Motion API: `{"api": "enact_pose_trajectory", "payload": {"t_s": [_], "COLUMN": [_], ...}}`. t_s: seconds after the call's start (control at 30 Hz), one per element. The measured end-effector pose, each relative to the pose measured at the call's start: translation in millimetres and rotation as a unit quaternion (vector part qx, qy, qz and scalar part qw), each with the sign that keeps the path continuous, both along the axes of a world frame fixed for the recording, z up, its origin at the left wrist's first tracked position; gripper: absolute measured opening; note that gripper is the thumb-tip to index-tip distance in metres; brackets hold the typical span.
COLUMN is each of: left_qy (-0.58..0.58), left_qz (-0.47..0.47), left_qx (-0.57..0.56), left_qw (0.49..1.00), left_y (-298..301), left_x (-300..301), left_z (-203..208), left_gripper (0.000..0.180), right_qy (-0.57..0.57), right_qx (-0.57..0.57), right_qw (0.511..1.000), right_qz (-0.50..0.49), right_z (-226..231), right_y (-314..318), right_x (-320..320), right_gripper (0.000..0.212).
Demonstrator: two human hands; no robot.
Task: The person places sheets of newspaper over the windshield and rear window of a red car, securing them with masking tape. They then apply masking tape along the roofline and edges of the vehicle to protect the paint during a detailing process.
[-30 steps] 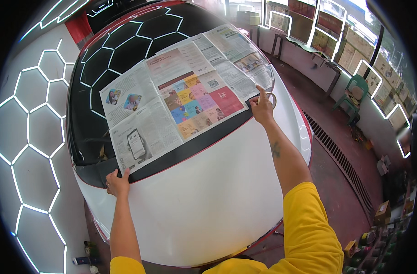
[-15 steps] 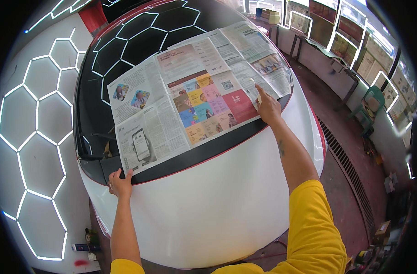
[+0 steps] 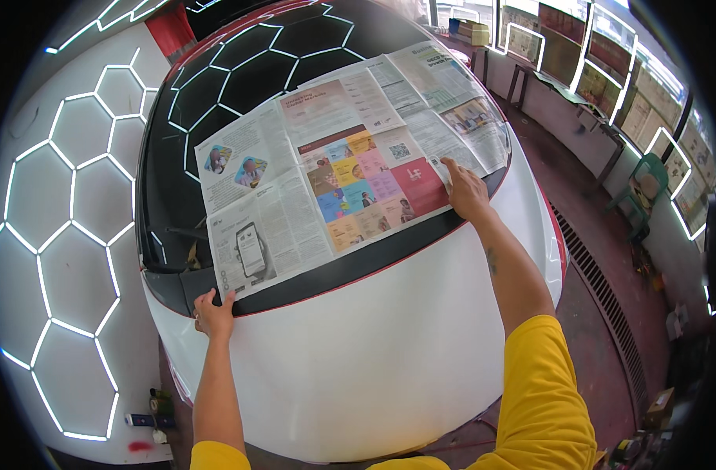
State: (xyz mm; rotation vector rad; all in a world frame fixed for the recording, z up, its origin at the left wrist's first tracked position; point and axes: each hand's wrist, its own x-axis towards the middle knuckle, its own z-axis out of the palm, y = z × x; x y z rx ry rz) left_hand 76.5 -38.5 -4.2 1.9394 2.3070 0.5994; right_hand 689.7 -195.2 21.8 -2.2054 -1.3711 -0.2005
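Note:
Sheets of newspaper (image 3: 287, 204) lie spread over the dark glass (image 3: 295, 47) of a white car (image 3: 366, 360). Their lower edge runs along a black strip (image 3: 358, 262) with thin red trim. At the lower left corner of the paper is my left hand (image 3: 215, 315), thumb on the corner and fingers bent beside it. My right hand (image 3: 469, 194) grips the paper near its lower right edge, fingers curled; what lies under the fingertips is hidden. Both forearms reach over the white panel from yellow sleeves.
A wall with glowing hexagon lights (image 3: 76, 274) stands to the left. Along the right floor runs a drain grate (image 3: 601, 298). Beyond it are a green chair (image 3: 644, 184) and a cardboard box (image 3: 659, 407). A wiper (image 3: 182, 233) rests on the glass.
My right hand has drawn slightly toward me, its fingers now curled rather than reaching up the paper. The left hand stays at its corner. The whole view has shifted slightly.

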Motion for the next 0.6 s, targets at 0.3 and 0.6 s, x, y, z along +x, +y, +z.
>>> {"api": "enact_pose_trajectory", "payload": {"t_s": [0.3, 0.6], "left_qy": [-0.079, -0.142], "left_qz": [0.046, 0.076], "left_qx": [-0.044, -0.029], "left_qw": [0.995, 0.987], "left_y": [6.9, 24.2], "left_x": [9.6, 6.8], "left_z": [13.0, 3.1], "left_gripper": [0.038, 0.019], "right_qy": [-0.112, -0.135], "right_qx": [-0.033, 0.006], "right_qw": [0.991, 0.99], "right_qz": [0.066, 0.034], "right_z": [0.3, -23.8], "right_y": [-8.0, -13.6], "right_x": [-7.6, -32.8], "right_gripper": [0.066, 0.07]}}
